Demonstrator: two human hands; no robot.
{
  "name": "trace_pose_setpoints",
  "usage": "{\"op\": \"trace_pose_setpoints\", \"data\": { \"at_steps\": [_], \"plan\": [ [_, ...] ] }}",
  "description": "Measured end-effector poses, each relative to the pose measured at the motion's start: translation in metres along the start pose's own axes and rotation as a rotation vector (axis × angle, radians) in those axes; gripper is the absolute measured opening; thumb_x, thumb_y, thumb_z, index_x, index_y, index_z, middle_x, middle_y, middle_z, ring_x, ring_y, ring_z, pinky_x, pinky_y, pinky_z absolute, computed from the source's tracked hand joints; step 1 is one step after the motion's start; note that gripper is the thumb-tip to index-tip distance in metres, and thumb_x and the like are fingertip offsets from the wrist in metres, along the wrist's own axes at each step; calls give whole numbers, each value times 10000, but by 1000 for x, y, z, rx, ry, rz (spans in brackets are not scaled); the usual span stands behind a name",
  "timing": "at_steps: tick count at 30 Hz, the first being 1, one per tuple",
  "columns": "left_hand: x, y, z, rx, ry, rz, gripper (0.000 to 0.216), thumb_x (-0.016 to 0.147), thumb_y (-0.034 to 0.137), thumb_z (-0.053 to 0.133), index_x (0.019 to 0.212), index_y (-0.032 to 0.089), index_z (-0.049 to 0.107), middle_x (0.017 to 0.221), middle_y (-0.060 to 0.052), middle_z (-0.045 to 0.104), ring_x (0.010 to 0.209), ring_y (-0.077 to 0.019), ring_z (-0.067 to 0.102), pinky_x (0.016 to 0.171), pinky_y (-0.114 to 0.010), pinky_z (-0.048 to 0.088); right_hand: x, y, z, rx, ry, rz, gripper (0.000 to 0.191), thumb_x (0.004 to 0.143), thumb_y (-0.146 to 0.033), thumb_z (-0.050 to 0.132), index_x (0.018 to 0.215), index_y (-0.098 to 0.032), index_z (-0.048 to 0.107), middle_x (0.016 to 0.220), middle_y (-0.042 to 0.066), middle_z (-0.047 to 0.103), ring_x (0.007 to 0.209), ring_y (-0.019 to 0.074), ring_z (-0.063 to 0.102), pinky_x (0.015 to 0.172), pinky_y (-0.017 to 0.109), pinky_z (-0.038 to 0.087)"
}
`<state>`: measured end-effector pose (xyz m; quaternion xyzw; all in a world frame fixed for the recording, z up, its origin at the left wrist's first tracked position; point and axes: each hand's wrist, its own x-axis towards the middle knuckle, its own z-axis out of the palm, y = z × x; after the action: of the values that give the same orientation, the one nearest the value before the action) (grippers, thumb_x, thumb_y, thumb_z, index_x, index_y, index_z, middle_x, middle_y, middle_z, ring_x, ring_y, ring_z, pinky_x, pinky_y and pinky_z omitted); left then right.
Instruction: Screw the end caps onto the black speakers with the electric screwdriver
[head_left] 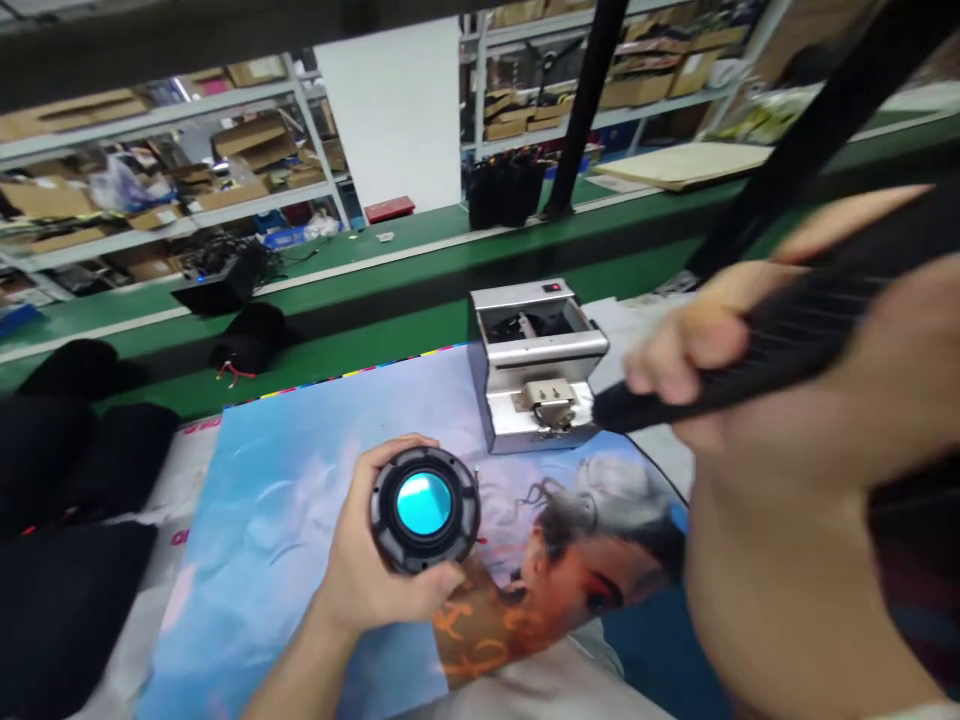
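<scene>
My left hand (356,570) is wrapped round a black round lens housing (381,508) with a shiny cyan glass face turned up toward me. Several small holes sit around its ring. On the right, my right hand (810,440) grips a black electric screwdriver (795,335), blurred by motion. The screwdriver's narrow nose points left, at the front of a silver metal screw feeder (510,358); whether the tip touches it I cannot tell. Below both hands lies a printed poster sheet (285,500) with a face on it.
Black cloth-like round pieces (112,460) are heaped at the left edge. A black part with red wires (251,340) lies on the green bench (405,300). Black posts (589,100) rise behind the feeder. Shelves (172,120) with cardboard boxes stand at the back.
</scene>
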<state>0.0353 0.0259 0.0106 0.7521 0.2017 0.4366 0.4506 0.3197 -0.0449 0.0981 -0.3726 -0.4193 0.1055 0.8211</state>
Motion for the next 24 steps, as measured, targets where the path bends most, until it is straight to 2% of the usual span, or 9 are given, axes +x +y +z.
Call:
{"op": "trace_pose_setpoints", "data": {
  "at_steps": [1, 3, 5, 9, 13, 19, 24],
  "plan": [
    [7, -1, 9, -23, -35, 5, 812, 761, 622, 974, 1413, 272, 639, 1327, -79, 787, 1167, -278, 821, 1007, -345, 649, 1, 0, 17, 57, 82, -64, 522, 824, -644, 971, 896, -241, 648, 557, -48, 562, 376, 170, 474, 302, 292, 401],
    [17, -3, 22, -61, -88, 4, 801, 764, 614, 972, 1398, 266, 630, 1315, -77, 793, 1155, -273, 827, 997, -347, 662, 3, 4, 39, 64, 20, -51, 529, 824, -626, 992, 930, -215, 677, 557, -30, 579, 364, 172, 484, 295, 299, 385],
    [23, -3, 28, -81, -115, -3, 773, 774, 599, 966, 1382, 264, 626, 1303, -71, 800, 1144, -265, 833, 991, -343, 668, 2, 11, 45, 73, -55, -15, 552, 820, -657, 989, 953, -212, 690, 562, -27, 596, 348, 165, 488, 300, 292, 375],
    [26, -2, 28, -107, -143, -26, 766, 783, 596, 963, 1383, 266, 618, 1315, -63, 797, 1160, -254, 830, 1008, -333, 667, -3, 28, 38, 62, -138, 55, 588, 812, -695, 978, 845, -216, 638, 535, -35, 578, 338, 136, 492, 313, 252, 371],
    [24, -3, 28, -138, -143, -32, 774, 781, 593, 971, 1394, 281, 615, 1323, -50, 791, 1173, -248, 825, 1020, -329, 664, -7, 39, 34, 34, -145, 129, 581, 831, -681, 968, 831, -215, 620, 530, -39, 578, 337, 138, 505, 306, 242, 390],
    [21, -4, 29, -161, -143, -55, 780, 774, 554, 979, 1416, 300, 616, 1344, -36, 778, 1188, -236, 817, 1032, -316, 653, -9, 38, 32, 36, -133, 138, 629, 844, -672, 959, 714, -204, 560, 531, -25, 579, 349, 135, 522, 325, 242, 397],
    [20, -5, 28, -166, -135, -65, 794, 772, 578, 978, 1432, 318, 620, 1343, -24, 779, 1182, -224, 812, 1027, -295, 639, -4, 37, 29, 81, -212, 173, 633, 828, -680, 962, 650, -195, 596, 507, -22, 554, 318, 138, 483, 294, 258, 370]
  ]
}}
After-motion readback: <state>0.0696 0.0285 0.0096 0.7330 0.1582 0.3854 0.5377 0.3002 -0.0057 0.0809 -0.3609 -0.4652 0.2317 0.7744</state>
